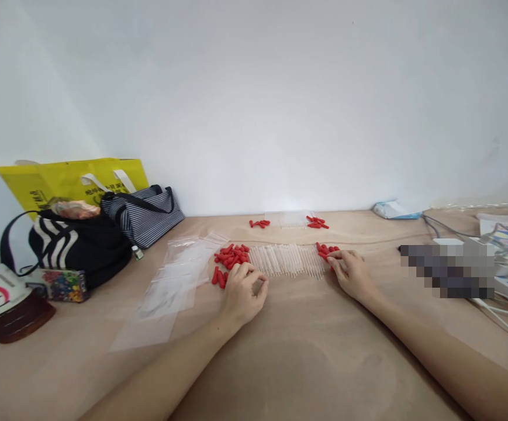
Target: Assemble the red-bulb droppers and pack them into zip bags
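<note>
Red pieces are being handled at both ends of the row of thin clear sticks [275, 260], which is laid out side by side at the middle of the table [280, 356]. The step in hand is judged to be sorting or picking of these pieces.

Left hand [245, 292]: placed at the near edge of the left red pile [232, 255], fingers curled, thumb and forefinger brought near each other. Whether anything is held cannot be told; the fingertips are partly hidden.

Right hand [351, 272]: set against the smaller right red pile [322, 249], thumb and fingers bent in pinch shape. Red is seen at the fingertips; a firm grip cannot be confirmed.

Farther off, another stick row [293, 220] is flanked by red pieces on the left [260, 223] and right [317, 222]. Clear plastic bags [172, 283] are spread left of the left pile.

For the next move, a light fingertip pinch on single pieces is called for, with the close-set sticks left undisturbed.
</note>
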Available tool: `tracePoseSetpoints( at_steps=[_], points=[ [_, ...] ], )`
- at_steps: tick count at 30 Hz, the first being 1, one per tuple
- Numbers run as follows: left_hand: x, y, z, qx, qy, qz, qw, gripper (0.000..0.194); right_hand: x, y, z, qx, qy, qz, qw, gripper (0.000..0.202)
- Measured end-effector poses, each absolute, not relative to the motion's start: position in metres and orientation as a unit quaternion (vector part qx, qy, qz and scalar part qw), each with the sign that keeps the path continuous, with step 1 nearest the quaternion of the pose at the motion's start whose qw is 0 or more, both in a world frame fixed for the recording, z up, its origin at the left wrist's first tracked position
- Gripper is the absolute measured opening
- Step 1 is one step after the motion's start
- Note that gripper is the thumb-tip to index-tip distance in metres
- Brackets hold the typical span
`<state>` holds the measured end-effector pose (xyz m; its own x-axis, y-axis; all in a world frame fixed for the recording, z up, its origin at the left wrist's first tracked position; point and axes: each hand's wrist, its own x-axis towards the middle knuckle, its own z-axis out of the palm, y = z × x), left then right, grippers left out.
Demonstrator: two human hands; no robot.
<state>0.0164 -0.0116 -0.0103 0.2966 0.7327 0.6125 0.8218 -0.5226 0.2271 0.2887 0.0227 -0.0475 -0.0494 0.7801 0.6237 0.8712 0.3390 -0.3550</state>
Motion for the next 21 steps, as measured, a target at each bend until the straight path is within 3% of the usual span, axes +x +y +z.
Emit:
tracePoseSetpoints(
  at_steps=[5, 21],
  points=[
    [0.027, 0.007, -0.001, -0.789, -0.547, -0.256, 0.117, 0.017, 0.265, 0.024, -0.045, -0.514, -0.765, -0.095, 0.376, 0.021],
    [0.055, 0.06, 0.013, -0.72, -0.678, -0.104, 0.108, 0.034, 0.26, 0.032, -0.045, -0.508, -0.766, -0.073, 0.388, 0.019]
  ],
)
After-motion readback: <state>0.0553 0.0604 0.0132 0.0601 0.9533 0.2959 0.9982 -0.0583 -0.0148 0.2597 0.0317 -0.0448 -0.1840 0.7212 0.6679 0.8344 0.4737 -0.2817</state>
